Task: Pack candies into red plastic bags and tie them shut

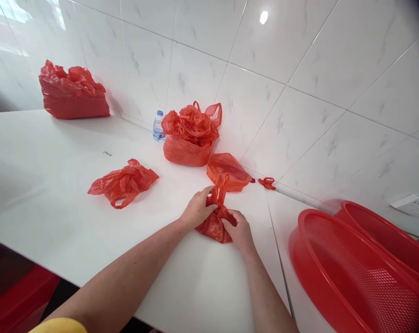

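A crumpled red plastic bag [214, 227] lies on the white table in front of me, its handles sticking up toward the wall. My left hand [200, 208] grips its upper left side, thumb pressed to the film. On the right side of the same bag, my right hand [237, 227] pinches the plastic between thumb and fingers. Just beyond the handles rests a flatter red bag [228, 170], close to the wall. Another loose red bag [126, 182] lies rumpled to the left of my hands.
Against the tiled wall stand a bulging bag stuffed with red bags [190, 150], a water bottle [158, 127] and a large red bundle [75, 101]. A small red scrap [267, 183] lies by the wall. Red perforated baskets [308, 240] occupy the right side, past a table seam.
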Available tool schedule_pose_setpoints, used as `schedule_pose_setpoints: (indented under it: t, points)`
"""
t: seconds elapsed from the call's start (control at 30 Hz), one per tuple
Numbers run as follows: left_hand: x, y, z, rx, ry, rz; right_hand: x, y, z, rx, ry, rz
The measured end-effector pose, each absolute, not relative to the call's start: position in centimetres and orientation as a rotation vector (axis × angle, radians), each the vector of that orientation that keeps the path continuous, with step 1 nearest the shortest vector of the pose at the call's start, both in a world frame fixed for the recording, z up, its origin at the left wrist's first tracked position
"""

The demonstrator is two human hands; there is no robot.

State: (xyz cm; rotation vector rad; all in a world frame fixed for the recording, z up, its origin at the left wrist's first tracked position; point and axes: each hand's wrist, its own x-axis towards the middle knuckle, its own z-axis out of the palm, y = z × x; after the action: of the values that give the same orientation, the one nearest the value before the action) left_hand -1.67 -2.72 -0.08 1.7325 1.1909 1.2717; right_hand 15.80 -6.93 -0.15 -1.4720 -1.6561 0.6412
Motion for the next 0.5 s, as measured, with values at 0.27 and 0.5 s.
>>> schedule_pose_setpoints:
  t: [0.27,0.5]
  points:
    - [-2.0,-2.4,0.3,1.679,1.336,1.245,15.9,-6.8,-0.5,-1.473,-1.657,0.635]
    - [-1.8,-3.1,1.0,1.749,1.293,1.277,16.4,-6.0,-0.1,-1.379,-1.474,0.623]
